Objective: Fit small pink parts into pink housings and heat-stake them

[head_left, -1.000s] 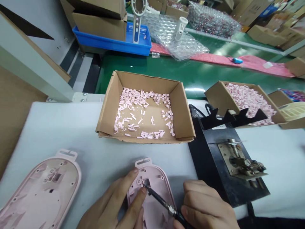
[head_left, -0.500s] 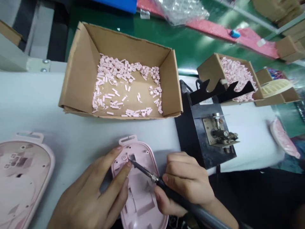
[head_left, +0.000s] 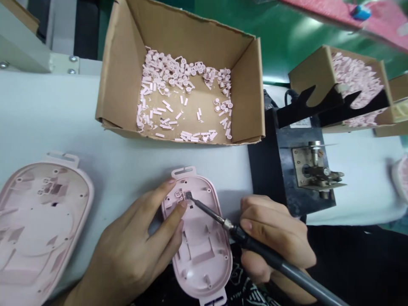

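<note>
A pink plastic shell (head_left: pixel 199 250) lies open side up at the table's front edge. My left hand (head_left: pixel 137 242) rests over its left side, fingers apart, with fingertips on the rim and beside small round pink parts (head_left: pixel 179 194). My right hand (head_left: pixel 276 233) is closed around the dark handle of a soldering iron (head_left: pixel 236 231). The iron's tip touches or nearly touches the shell near a small dark square opening, just right of my left fingertip. Whether the tip makes contact is hard to tell.
A cardboard box (head_left: pixel 245 97) of small pink pieces stands behind the shell. Another pink shell (head_left: pixel 41 225) lies left. At right are a black stand (head_left: pixel 267 170) with metal fittings and a second box of pink pieces (head_left: pixel 357 85).
The view has shifted, so the shell, boxes and stand appear moved, and more of the shell's lower end shows. The iron's tip remains near the small square opening beside my left fingers.
</note>
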A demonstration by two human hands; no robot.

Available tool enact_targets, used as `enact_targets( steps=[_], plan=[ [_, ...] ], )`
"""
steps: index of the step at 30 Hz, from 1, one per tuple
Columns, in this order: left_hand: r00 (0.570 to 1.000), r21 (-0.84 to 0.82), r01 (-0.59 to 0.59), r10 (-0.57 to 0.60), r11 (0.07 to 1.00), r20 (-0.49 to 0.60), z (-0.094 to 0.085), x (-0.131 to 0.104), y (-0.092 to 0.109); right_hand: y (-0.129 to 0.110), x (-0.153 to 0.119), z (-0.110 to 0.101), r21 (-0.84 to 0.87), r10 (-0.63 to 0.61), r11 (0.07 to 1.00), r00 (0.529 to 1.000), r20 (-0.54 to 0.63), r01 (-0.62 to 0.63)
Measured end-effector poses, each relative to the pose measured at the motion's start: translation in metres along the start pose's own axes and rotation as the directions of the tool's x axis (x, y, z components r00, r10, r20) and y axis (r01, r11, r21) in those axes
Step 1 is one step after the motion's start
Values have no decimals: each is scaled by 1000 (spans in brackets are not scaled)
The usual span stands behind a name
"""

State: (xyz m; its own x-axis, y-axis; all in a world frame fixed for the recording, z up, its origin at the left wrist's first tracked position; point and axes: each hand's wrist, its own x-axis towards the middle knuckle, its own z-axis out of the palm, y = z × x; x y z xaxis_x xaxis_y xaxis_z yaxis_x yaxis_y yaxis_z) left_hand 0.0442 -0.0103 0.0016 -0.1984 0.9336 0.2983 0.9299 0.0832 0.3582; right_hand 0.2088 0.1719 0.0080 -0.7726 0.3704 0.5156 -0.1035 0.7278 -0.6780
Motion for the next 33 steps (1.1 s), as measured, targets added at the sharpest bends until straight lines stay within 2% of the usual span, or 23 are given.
enact_targets(
  steps=[6,11,16,29,33],
  plan=[
    [1000,-23,0,0,1000,1,1,-1,1,-4,6,-5,59,-49,997,998,39,47],
    [999,-29,32,-31,999,16,1,-1,3,-1,7,-2,65,-27,998,996,86,22],
    [999,-26,33,-32,999,26,1,0,4,-1,8,1,78,-44,996,998,46,40],
    [999,-42,37,-37,998,9,-1,0,4,-3,10,1,64,3,998,997,79,-8],
    [1000,-41,20,-20,999,-7,-1,0,2,-3,7,-1,60,-32,998,998,48,29]
  ],
)
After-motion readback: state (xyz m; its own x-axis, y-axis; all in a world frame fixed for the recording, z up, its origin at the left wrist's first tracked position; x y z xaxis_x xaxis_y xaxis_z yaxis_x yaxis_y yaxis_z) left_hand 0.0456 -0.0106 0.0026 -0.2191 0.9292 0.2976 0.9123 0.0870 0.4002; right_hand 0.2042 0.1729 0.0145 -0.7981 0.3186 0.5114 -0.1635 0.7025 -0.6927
